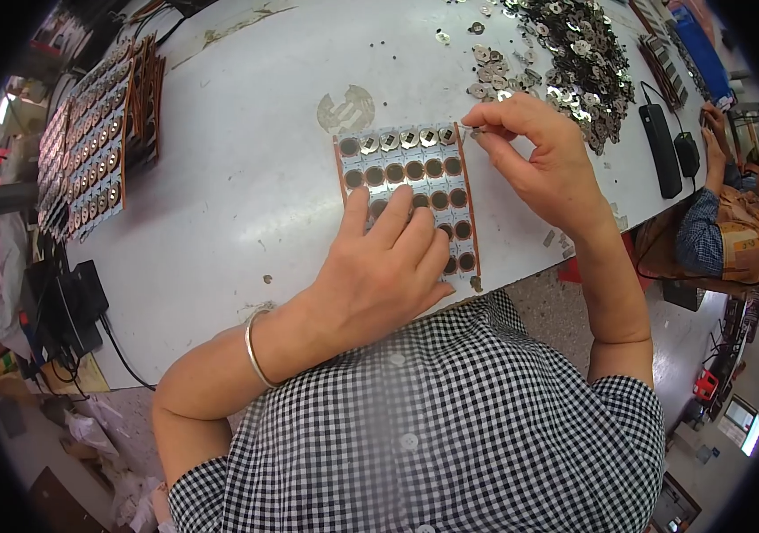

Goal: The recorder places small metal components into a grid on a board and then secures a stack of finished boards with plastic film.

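Note:
A panel of small circuit boards [393, 185] lies on the white table in front of me, with rows of dark round pads between brown side strips. Along its far row, several silvery metal discs [409, 139] sit on the pads; the leftmost pad there is bare. My left hand [375, 266] rests on the panel's near left part, fingers spread, covering some pads. Just beyond the panel's far right corner, my right hand [544, 160] pinches a small metal piece [476, 132] between thumb and index finger. Its exact shape is too small to tell.
A large heap of loose metal discs [575, 62] spreads at the far right. Stacked panels [95, 133] stand at the left. A black power strip [660, 151] lies near the right edge. Black adapters [77, 302] hang with cables at the left edge. Another person [730, 222] sits at right.

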Demonstrator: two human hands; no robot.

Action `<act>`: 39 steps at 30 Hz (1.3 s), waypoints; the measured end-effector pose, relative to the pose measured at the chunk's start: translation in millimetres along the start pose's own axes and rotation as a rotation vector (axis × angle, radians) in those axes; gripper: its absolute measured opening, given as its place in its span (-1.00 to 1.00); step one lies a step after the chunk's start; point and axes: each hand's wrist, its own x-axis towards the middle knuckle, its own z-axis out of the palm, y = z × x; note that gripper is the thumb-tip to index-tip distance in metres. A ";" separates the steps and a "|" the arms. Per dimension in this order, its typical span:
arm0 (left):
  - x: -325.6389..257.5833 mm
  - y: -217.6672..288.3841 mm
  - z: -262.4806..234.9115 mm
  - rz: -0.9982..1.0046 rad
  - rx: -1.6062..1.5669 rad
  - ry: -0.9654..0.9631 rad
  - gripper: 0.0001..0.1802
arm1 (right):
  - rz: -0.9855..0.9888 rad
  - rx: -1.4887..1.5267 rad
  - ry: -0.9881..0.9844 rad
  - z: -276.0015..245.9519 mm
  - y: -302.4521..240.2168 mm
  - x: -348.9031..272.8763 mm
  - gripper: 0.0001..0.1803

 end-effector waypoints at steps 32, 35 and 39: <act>-9.6 0.8 15.7 -0.062 -0.035 0.049 -0.41 | 0.271 0.319 -0.299 70.9 -35.9 56.7 -0.72; -9.8 1.0 15.5 -0.067 -0.028 0.058 -0.40 | 0.209 0.251 -0.255 76.0 -36.9 57.5 -0.73; -9.6 1.6 17.2 -0.072 -0.031 0.056 -0.39 | 0.175 0.143 -0.259 80.2 -41.5 59.9 -0.72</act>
